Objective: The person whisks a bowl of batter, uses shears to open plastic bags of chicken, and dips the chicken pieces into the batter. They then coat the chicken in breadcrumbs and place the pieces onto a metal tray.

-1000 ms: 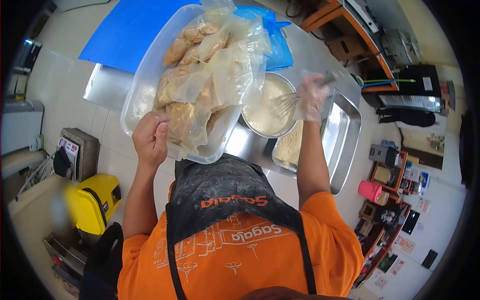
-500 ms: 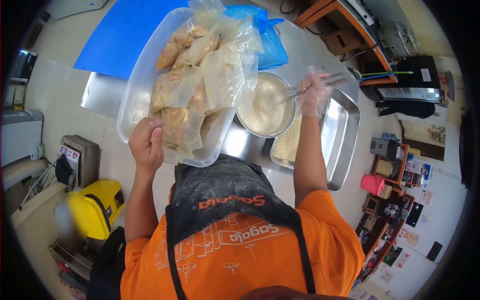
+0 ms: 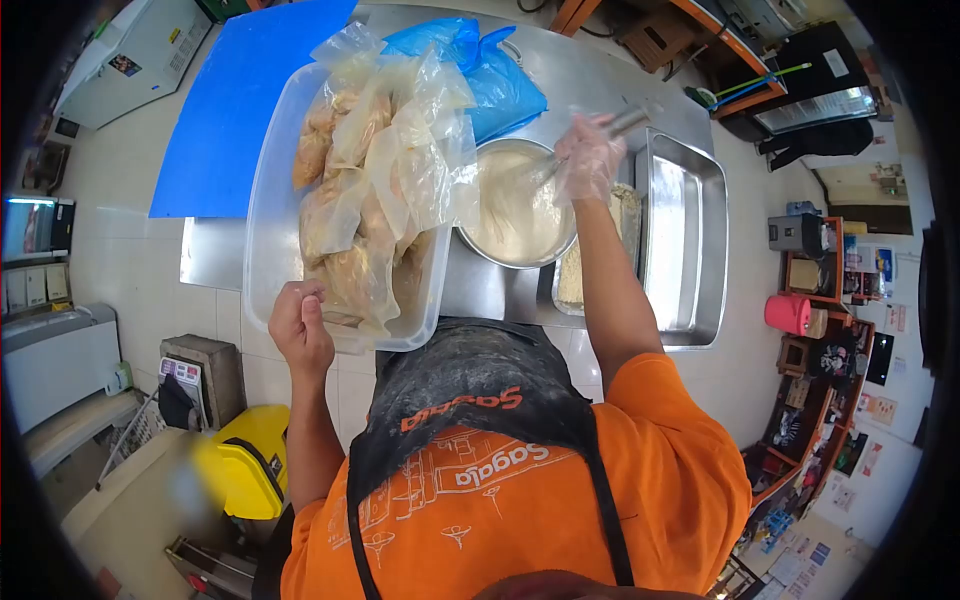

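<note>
My right hand (image 3: 588,160), in a clear plastic glove, is closed around a metal whisk (image 3: 630,122), blurred by motion. The whisk's lower end dips into a creamy beige batter (image 3: 515,205) inside a round steel bowl (image 3: 468,240). At the near left corner of a large translucent plastic tub (image 3: 262,240), my left hand (image 3: 303,325) is closed on its rim; the fingertips are partly hidden. Several clear plastic bags (image 3: 350,200) of pale orange-brown pieces, perhaps marinated meat, fill the tub. Their loose tops drape towards the bowl.
Right of the bowl are a tray of pale crumbs (image 3: 570,280), partly behind my forearm, and a deep steel pan (image 3: 688,240). A blue plastic bag (image 3: 500,90) lies behind the bowl on the steel table (image 3: 480,290). A blue board (image 3: 235,110) extends beyond the tub's left side.
My right hand and the whisk have shifted across the bowl, and the batter's surface swirls differently. My left hand stays at the tub's corner. The whole view has turned slightly.
</note>
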`<state>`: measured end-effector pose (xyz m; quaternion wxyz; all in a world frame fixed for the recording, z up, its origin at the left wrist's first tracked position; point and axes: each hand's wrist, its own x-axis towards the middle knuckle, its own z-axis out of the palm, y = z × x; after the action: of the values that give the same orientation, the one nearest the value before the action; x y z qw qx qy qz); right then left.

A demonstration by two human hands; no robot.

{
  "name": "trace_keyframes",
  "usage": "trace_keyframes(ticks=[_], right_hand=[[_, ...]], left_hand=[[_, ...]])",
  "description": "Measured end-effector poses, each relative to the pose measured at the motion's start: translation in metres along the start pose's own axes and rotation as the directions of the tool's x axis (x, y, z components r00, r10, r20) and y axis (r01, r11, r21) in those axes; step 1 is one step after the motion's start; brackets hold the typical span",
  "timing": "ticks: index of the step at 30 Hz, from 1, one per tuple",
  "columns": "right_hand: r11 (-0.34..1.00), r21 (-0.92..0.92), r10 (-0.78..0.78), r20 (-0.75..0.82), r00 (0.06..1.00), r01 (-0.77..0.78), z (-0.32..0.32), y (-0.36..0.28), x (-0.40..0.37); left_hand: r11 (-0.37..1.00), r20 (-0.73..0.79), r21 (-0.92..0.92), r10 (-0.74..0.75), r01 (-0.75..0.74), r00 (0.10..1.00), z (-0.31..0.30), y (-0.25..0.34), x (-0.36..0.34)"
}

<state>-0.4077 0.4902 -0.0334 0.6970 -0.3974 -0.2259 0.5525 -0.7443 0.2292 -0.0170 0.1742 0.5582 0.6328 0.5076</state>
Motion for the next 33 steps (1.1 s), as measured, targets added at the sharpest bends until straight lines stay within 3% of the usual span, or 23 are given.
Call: trace_keyframes(ticks=[3, 7, 8, 10, 12, 15, 18, 21, 22, 25, 26, 29, 33], right_hand=[[0.899, -0.436, 0.141, 0.224, 0.964, -0.03, -0.016, 0.017, -0.006], [0.992, -0.121, -0.022, 0.071, 0.997, 0.03, -0.014, 0.007, 0.003], [0.993, -0.053, -0.101, 0.051, 0.994, 0.104, -0.021, 0.015, 0.007], [0.892, -0.449, 0.046, 0.219, 0.975, 0.059, -0.021, 0.027, -0.006], [0.75, -0.661, 0.224, 0.22, 0.949, -0.024, -0.014, 0.017, -0.006], [0.978, -0.174, -0.111, 0.035, 0.993, 0.116, -0.017, 0.014, 0.0], [0.831, -0.556, 0.191, 0.236, 0.953, -0.029, -0.015, 0.018, -0.016], [0.851, -0.519, -0.023, 0.1, 0.995, 0.072, 0.001, -0.009, -0.019], [0.991, -0.125, -0.059, -0.031, 0.998, 0.055, 0.0, -0.002, -0.013], [0.906, -0.413, 0.207, 0.238, 0.949, -0.094, -0.015, 0.014, -0.014], [0.529, -0.745, -0.097, 0.423, 0.901, 0.407, -0.017, 0.016, -0.017], [0.918, -0.381, -0.118, 0.001, 0.993, 0.109, -0.006, 0.003, -0.005], [0.893, -0.449, 0.125, 0.167, 0.978, -0.038, -0.017, 0.022, -0.015]], left_hand=[[1.0, 0.019, -0.003, -0.011, 0.011, 1.0, -0.001, 0.001, -0.001], [1.0, 0.036, 0.027, 0.008, -0.009, 0.999, 0.0, -0.004, 0.0], [1.0, 0.019, 0.026, -0.004, 0.004, 1.0, 0.001, -0.004, -0.001], [0.999, 0.023, 0.026, -0.021, 0.021, 1.0, 0.001, -0.001, 0.0], [1.0, 0.039, 0.023, 0.004, -0.005, 0.999, 0.002, -0.002, 0.0], [1.0, 0.029, -0.007, -0.007, 0.008, 1.0, 0.002, -0.003, 0.0], [1.0, 0.06, 0.004, -0.018, 0.018, 0.998, -0.001, -0.003, -0.003], [1.0, 0.056, 0.008, -0.014, 0.013, 0.998, 0.002, -0.004, 0.001], [1.0, 0.051, 0.01, -0.021, 0.021, 0.998, 0.002, -0.004, -0.001], [0.997, 0.05, 0.072, -0.042, 0.039, 0.998, 0.002, 0.001, 0.0], [0.998, 0.058, 0.065, -0.021, 0.017, 0.998, 0.004, -0.001, 0.002], [0.998, 0.05, 0.066, -0.006, 0.003, 0.999, 0.002, -0.004, -0.001], [0.996, 0.048, 0.086, -0.026, 0.022, 0.999, -0.001, -0.003, -0.004]])
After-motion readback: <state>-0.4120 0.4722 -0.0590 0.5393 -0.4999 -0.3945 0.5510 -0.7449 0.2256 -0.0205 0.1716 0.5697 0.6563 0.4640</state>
